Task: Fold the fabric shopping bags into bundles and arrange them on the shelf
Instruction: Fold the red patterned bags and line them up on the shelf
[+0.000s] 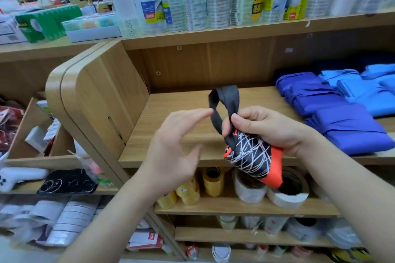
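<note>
Just in front of the shelf, the right hand clamps the rolled black-and-orange bag while the left hand, fingers spread and holding nothing, meets its black strap, which probably needs looping round the bundle next.

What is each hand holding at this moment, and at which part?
The right hand grips the folded black-and-orange bag around its upper end, pinching the base of its black strap. The left hand holds nothing; its fingers are open.
</note>
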